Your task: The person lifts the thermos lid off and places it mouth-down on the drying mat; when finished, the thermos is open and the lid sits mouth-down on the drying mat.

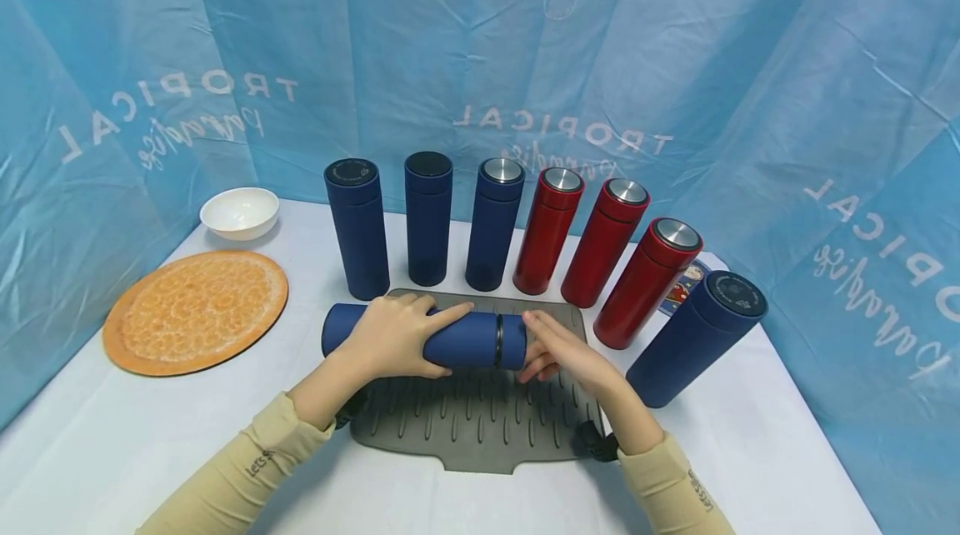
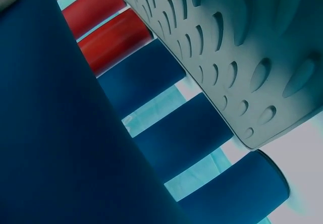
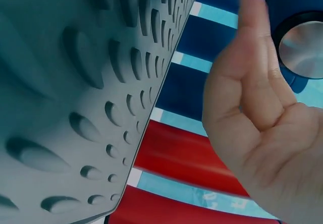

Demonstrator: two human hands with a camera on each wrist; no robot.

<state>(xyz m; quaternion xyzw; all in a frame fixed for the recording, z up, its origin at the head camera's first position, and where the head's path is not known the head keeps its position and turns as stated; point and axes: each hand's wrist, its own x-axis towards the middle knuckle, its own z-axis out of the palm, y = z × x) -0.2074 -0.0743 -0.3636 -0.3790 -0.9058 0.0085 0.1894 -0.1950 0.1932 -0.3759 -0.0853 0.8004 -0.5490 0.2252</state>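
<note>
A dark blue thermos bottle [image 1: 468, 339] lies level above a grey ribbed mat [image 1: 480, 427], its capped end to the right. My left hand [image 1: 397, 335] grips its body from above, fingers over the top and thumb on the near side. My right hand [image 1: 562, 352] is at the capped end, with fingers extended beside the cap. In the right wrist view, the cap's silver end faces the camera, and the right hand [image 3: 262, 98] stands beside it without closing round it. Whether the fingertips touch the cap is hard to tell.
Behind the mat stand several blue thermoses [image 1: 428, 222] and three red thermoses [image 1: 550, 235] in an arc. Another blue thermos [image 1: 690, 343] stands at right, near a patterned card [image 1: 684, 285]. At left are a round orange-brown mat [image 1: 198, 310] and a white bowl [image 1: 240, 214].
</note>
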